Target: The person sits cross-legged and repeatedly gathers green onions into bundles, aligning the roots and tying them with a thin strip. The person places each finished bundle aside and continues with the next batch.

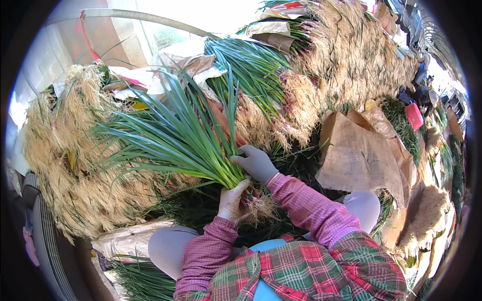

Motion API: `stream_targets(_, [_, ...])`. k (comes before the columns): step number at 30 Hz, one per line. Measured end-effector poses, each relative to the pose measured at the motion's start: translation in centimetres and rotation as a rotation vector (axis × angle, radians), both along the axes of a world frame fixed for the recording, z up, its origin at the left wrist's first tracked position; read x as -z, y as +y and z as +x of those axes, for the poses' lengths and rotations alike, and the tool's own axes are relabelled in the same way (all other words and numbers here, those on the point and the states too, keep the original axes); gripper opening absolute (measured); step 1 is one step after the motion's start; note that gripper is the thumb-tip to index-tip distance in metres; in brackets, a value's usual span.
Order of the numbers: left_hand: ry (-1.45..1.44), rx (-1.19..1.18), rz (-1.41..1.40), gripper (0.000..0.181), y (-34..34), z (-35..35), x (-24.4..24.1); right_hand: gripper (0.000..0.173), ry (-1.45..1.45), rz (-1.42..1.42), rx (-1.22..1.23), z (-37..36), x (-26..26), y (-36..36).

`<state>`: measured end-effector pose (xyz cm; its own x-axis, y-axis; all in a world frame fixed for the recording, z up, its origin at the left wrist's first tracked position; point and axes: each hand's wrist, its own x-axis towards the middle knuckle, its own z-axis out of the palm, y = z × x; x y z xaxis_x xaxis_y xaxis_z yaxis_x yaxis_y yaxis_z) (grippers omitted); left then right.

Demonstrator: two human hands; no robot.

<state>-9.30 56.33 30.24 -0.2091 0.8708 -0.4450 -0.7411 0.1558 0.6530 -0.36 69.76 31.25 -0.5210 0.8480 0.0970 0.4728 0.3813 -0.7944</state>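
Observation:
A bunch of allium greens [203, 150], with long flat leaves and pale roots, fans out to the upper left before me. My gloved left hand [230, 201] is closed around its lower stalks, just above the reddish bases and the root tuft [258, 210]. Against the right side of the stalks rests my gloved right hand [258, 164], thumb at the leaves. Its other fingers are partly hidden, so I cannot tell whether they grip. Loose dark green leaves [188, 205] lie below the bunch, between my knees.
Rooted bunches form a big stack [86, 161] at left and another [354, 52] at upper right. Between them, more greens [248, 67] lie with their roots toward me. A brown paper sack [361, 158] stands by my right knee. Farther right is a pink object [414, 116].

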Motion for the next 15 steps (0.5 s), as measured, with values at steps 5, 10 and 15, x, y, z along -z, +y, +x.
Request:
stream_targets(5, [0.103, -0.123, 0.025, 0.025, 0.1, 0.2, -0.2, 0.028, 0.711, -0.294, 0.143, -1.3, 0.9, -2.6])
stream_targets(10, [0.237, -0.012, 0.089, 0.025, -1.2, 0.4, -2.0, 0.015, 0.162, 0.487, 0.053, 2.2, -2.7, -0.2])
stream_targets(15, [0.267, -0.196, 0.253, 0.024, 0.1, 0.9, -4.0, 0.038, 0.322, 0.119, -0.253, 6.6, -7.1, -3.2])
